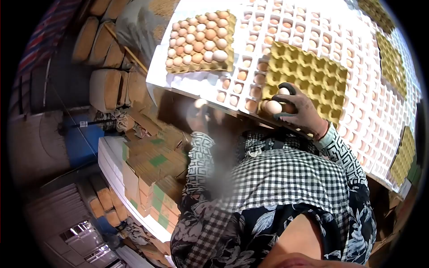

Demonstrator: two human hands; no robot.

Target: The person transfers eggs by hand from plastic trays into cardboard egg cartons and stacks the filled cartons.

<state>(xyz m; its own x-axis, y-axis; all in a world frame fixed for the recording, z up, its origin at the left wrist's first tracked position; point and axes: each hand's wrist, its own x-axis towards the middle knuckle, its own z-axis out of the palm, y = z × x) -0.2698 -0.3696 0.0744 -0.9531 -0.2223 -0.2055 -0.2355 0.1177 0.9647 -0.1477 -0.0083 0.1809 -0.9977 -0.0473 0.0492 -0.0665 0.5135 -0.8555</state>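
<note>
My right hand (304, 109), in a dark-fingered glove, curls round eggs (273, 107) at the near left corner of a yellow-green pulp tray (308, 73). The tray's cups that show are mostly bare. My left hand (196, 119), smeared by motion, is off the table's near edge with a pale egg (201, 103) at its fingertips. To the upper left, a second pulp tray (231, 42) holds several rows of brown eggs. White trays (328, 47) with eggs in separate cells lie beneath and around the yellow-green tray.
More pulp trays (393, 62) lie along the right side. Left of the table are stacked flattened cardboard boxes (156, 156), a blue barrel (82, 140) and filled sacks (105, 89). The table's near edge (178, 91) runs in front of my body.
</note>
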